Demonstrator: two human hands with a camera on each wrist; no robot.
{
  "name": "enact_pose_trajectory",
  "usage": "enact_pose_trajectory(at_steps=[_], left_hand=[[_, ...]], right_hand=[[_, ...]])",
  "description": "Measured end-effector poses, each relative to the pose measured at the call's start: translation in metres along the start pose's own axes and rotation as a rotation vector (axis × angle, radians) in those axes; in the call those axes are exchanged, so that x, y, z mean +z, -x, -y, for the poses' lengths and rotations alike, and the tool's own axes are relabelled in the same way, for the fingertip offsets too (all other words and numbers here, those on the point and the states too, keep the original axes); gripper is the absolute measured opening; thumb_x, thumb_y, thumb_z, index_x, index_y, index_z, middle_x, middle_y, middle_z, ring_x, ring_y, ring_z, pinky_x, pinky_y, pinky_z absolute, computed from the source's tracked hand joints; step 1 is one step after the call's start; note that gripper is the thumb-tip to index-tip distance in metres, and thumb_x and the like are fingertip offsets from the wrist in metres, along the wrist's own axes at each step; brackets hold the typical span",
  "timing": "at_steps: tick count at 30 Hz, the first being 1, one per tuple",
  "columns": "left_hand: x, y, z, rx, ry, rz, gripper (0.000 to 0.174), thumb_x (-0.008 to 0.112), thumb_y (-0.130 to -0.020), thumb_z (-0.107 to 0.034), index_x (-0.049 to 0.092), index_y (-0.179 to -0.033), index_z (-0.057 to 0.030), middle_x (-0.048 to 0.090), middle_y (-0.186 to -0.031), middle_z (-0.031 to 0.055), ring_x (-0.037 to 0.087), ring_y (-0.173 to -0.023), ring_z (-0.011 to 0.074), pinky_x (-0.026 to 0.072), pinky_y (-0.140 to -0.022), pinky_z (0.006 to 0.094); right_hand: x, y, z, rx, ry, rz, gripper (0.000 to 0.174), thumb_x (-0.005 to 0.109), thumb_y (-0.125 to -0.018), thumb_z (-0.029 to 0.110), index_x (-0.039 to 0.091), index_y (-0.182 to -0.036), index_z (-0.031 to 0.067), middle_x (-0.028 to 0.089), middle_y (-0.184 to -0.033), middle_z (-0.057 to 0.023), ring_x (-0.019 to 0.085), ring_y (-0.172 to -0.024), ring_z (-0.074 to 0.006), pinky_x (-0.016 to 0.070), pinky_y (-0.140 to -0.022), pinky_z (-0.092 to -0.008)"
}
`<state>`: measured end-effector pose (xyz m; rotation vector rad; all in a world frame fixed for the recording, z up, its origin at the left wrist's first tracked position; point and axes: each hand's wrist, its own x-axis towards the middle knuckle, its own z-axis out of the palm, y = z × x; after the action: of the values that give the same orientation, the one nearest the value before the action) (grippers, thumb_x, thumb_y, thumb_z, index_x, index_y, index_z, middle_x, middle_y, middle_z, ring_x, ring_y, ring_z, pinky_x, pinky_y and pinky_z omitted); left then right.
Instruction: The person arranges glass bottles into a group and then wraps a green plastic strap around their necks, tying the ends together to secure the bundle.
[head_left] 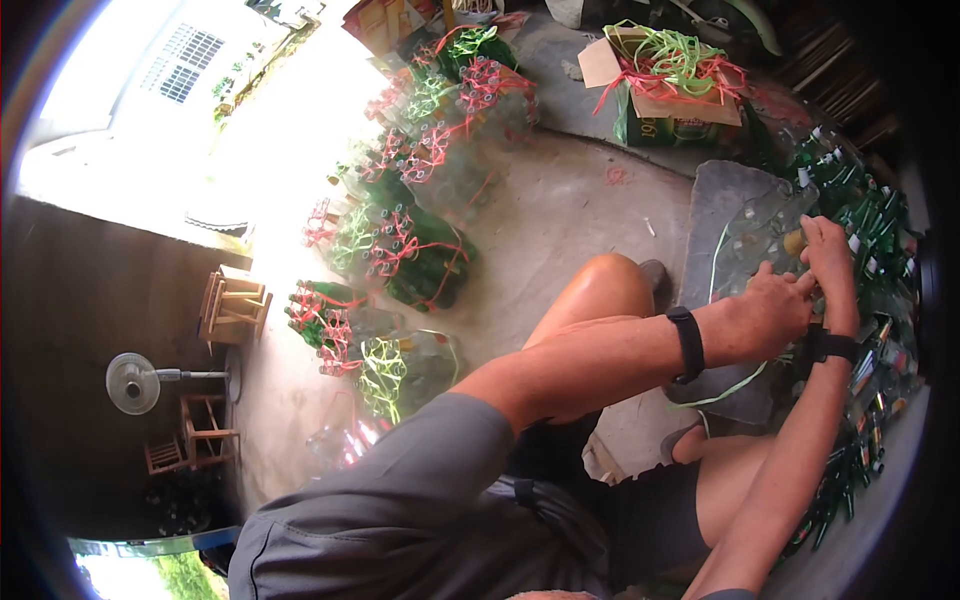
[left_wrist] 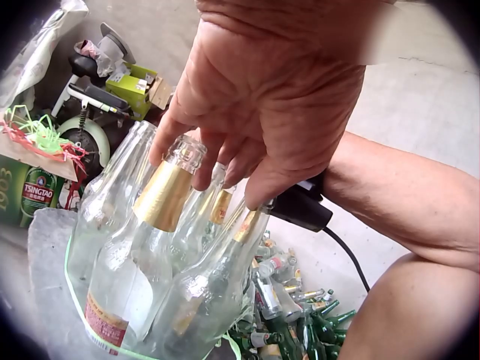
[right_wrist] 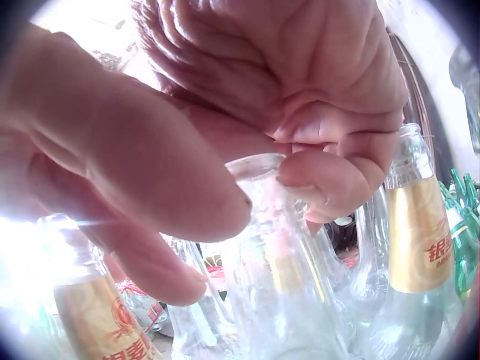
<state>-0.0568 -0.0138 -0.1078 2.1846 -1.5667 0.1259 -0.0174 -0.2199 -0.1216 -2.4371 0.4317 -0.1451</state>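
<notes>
Clear glass bottles (head_left: 750, 240) stand upright in a cluster on a grey slab, with pale green twine (left_wrist: 71, 279) round them. My left hand (left_wrist: 262, 97) reaches down over their tops, its fingers and thumb gripping the necks. Just in front stands a bottle with gold neck foil (left_wrist: 161, 196). My right hand (head_left: 835, 262) is beside the left at the same cluster. In the right wrist view, fingers curl round the mouth of a clear bottle (right_wrist: 259, 225), with gold-labelled bottles (right_wrist: 420, 232) to either side. Part of the right hand's grip is hidden.
Loose green and clear bottles (head_left: 865, 240) are heaped along the right. Twine-tied bundles of bottles (head_left: 425, 250) stand across the floor. A Tsingtao carton (head_left: 680, 125) holds red and green twine. Wooden stools (head_left: 232, 305) and a fan (head_left: 135, 383) are farther off.
</notes>
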Motion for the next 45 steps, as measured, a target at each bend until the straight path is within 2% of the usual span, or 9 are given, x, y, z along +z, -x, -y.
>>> enact_pose_trajectory(at_steps=[7, 14, 16, 20, 22, 24, 27, 34, 45], left_hand=[[-0.002, 0.001, -0.001, -0.024, -0.014, 0.019, 0.035, 0.073, -0.074, -0.01, 0.07, -0.107, 0.0008, 0.057, -0.122, 0.015, 0.065, -0.108, 0.0281, 0.0495, -0.082, 0.0479], [-0.011, 0.004, 0.002, 0.006, 0.041, 0.012, 0.025, 0.067, -0.077, -0.005, 0.065, -0.102, -0.0005, 0.056, -0.123, 0.0158, 0.066, -0.107, 0.0285, 0.05, -0.078, 0.0466], [-0.017, 0.003, 0.001, 0.013, 0.06, 0.05, 0.026, 0.066, -0.077, -0.003, 0.064, -0.103, 0.0003, 0.055, -0.125, 0.0168, 0.066, -0.109, 0.0296, 0.0507, -0.079, 0.0468], [-0.017, 0.003, 0.005, 0.038, 0.064, 0.001, 0.028, 0.064, -0.077, -0.002, 0.061, -0.105, 0.0019, 0.054, -0.135, 0.0201, 0.065, -0.113, 0.0321, 0.0525, -0.082, 0.0473], [-0.014, 0.002, 0.008, 0.041, 0.077, 0.042, 0.032, 0.063, -0.077, -0.001, 0.061, -0.109, 0.0028, 0.05, -0.145, 0.0229, 0.064, -0.117, 0.033, 0.0535, -0.085, 0.0471], [-0.008, 0.004, 0.011, 0.062, 0.044, -0.011, 0.036, 0.063, -0.077, 0.0, 0.062, -0.113, 0.003, 0.049, -0.148, 0.0244, 0.064, -0.117, 0.0338, 0.0546, -0.085, 0.0467], [-0.011, 0.003, 0.013, 0.093, 0.092, -0.017, 0.037, 0.065, -0.078, -0.001, 0.062, -0.115, 0.0034, 0.049, -0.148, 0.0263, 0.066, -0.111, 0.038, 0.0563, -0.086, 0.0475], [-0.013, 0.001, 0.014, 0.058, 0.125, 0.04, 0.042, 0.071, -0.08, -0.002, 0.064, -0.121, 0.0035, 0.045, -0.152, 0.0239, 0.067, -0.107, 0.0424, 0.0566, -0.09, 0.0476], [-0.017, 0.0, 0.01, 0.0, 0.137, 0.094, 0.045, 0.073, -0.083, -0.005, 0.065, -0.127, -0.001, 0.044, -0.155, 0.021, 0.064, -0.119, 0.0408, 0.0546, -0.099, 0.0462]], right_hand=[[-0.001, 0.002, 0.003, -0.017, 0.027, -0.014, 0.041, 0.056, -0.102, 0.037, 0.066, -0.088, 0.0005, 0.061, -0.064, -0.0139, 0.062, -0.058, -0.0278, 0.0473, -0.06, -0.0437], [0.001, 0.012, 0.017, -0.076, 0.165, -0.103, 0.044, 0.055, -0.101, 0.036, 0.069, -0.09, -0.0039, 0.068, -0.1, -0.0311, 0.063, -0.1, -0.0521, 0.0499, -0.086, -0.0572], [0.006, 0.015, 0.016, -0.177, 0.322, -0.262, 0.039, 0.055, -0.101, 0.031, 0.068, -0.09, -0.0036, 0.069, -0.087, -0.0276, 0.066, -0.089, -0.0491, 0.0505, -0.082, -0.0552], [-0.018, 0.033, 0.036, -0.155, 0.286, -0.251, 0.031, 0.061, -0.098, 0.024, 0.07, -0.091, -0.0047, 0.07, -0.093, -0.0306, 0.066, -0.095, -0.0507, 0.0536, -0.084, -0.0554], [-0.034, 0.045, 0.039, -0.133, 0.041, -0.298, 0.027, 0.061, -0.098, 0.023, 0.071, -0.093, -0.002, 0.069, -0.091, -0.0301, 0.065, -0.094, -0.0519, 0.0535, -0.084, -0.0552], [-0.047, 0.053, 0.028, -0.119, 0.04, -0.322, 0.024, 0.061, -0.098, 0.021, 0.07, -0.093, 0.0002, 0.07, -0.081, -0.0255, 0.07, -0.082, -0.0444, 0.0561, -0.073, -0.05], [-0.074, 0.082, 0.029, 0.09, -0.198, -0.27, 0.022, 0.06, -0.097, 0.02, 0.07, -0.091, 0.0009, 0.066, -0.068, -0.0067, 0.064, -0.057, -0.0133, 0.0519, -0.048, -0.0325], [-0.103, 0.12, -0.02, 0.334, -0.135, -0.182, 0.022, 0.06, -0.101, 0.021, 0.068, -0.102, 0.0011, 0.065, -0.077, -0.0027, 0.06, -0.06, -0.0092, 0.0492, -0.046, -0.0255], [-0.036, 0.148, -0.069, 0.446, -0.092, 0.352, 0.022, 0.076, -0.086, 0.014, 0.071, -0.094, -0.0051, 0.07, -0.076, -0.0104, 0.07, -0.066, -0.0187, 0.0579, -0.052, -0.034]])
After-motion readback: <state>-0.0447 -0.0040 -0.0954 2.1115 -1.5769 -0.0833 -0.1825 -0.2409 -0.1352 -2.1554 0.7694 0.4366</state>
